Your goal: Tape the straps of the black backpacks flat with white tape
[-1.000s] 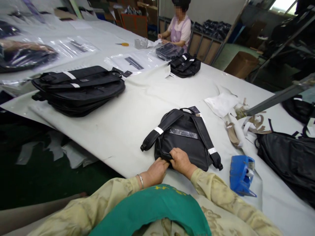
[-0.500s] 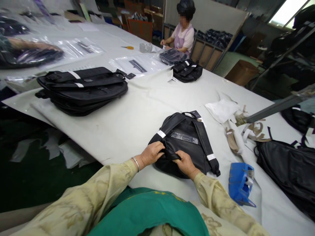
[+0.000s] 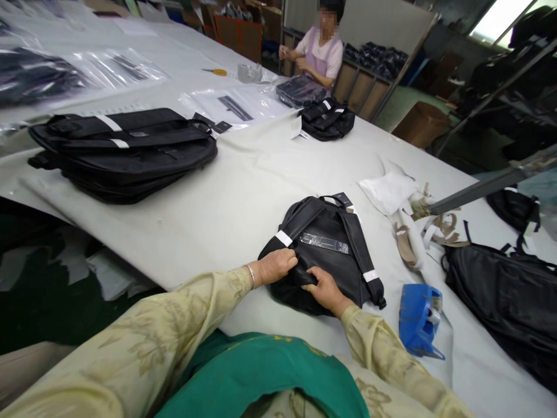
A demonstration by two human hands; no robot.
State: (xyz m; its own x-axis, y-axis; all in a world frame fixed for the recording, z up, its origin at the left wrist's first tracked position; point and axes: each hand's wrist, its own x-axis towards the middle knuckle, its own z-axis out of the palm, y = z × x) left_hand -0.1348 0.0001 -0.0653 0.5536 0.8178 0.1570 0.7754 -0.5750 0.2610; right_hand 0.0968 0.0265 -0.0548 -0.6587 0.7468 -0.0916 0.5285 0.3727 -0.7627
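Observation:
A black backpack point(image 3: 333, 270) lies on the white table in front of me, its shoulder straps facing up. White bands wrap both straps, and a strip of clear film crosses the back panel. My left hand point(image 3: 275, 266) is closed on a fold of the backpack's lower left side. Just right of it, my right hand point(image 3: 326, 290) pinches the black fabric between thumb and fingers. The fingertips of my left hand are partly hidden in the fold. A dark hang tag point(image 3: 342, 199) sits by the top handle.
A blue tape dispenser point(image 3: 420, 320) stands to the right, near another black backpack point(image 3: 500, 290). Black backpacks point(image 3: 130, 154) are stacked at the left. White and tan scraps point(image 3: 439, 229) lie beyond the dispenser. A co-worker point(image 3: 322, 46) sits at the far edge, near yellow-handled scissors point(image 3: 217, 72).
My left hand has turned and shifted slightly right along the fold, while my right hand keeps its pinch. The co-worker's hand has risen. Another person's arm at the left has gone from view.

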